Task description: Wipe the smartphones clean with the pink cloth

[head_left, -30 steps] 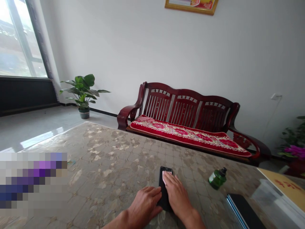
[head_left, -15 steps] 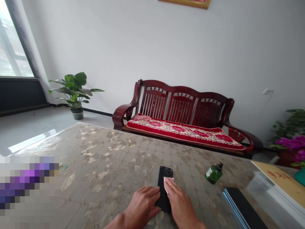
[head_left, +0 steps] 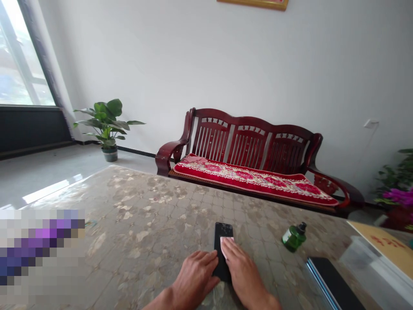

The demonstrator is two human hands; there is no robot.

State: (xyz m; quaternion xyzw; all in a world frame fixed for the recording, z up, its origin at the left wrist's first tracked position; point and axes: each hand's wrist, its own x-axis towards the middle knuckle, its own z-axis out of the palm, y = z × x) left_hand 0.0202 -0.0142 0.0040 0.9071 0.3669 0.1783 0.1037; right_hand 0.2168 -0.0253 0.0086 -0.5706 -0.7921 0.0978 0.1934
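Observation:
A black smartphone (head_left: 221, 269) lies flat on the table, its long side pointing away from me. My left hand (head_left: 198, 271) grips its left edge, thumb near the bottom end and fingers along the side. Over the right part of the phone, my right hand (head_left: 240, 269) presses a small pink cloth (head_left: 226, 240) against the surface with its fingers laid together. Most of the cloth is hidden beneath those fingers. To the right of the hands stands a green pump bottle (head_left: 294, 237) with a black top.
A dark notebook-like stack (head_left: 335, 280) lies at the right, beside a clear plastic box (head_left: 368, 262) and a tan folder (head_left: 383, 241). The patterned tablecloth (head_left: 145, 241) covers the table. Beyond it are a red wooden bench (head_left: 248, 146) and a potted plant (head_left: 110, 125).
The view has turned slightly left, shifting the room to the right in the picture. Both hands stay at the phone, with the cloth in nearly the same place on it.

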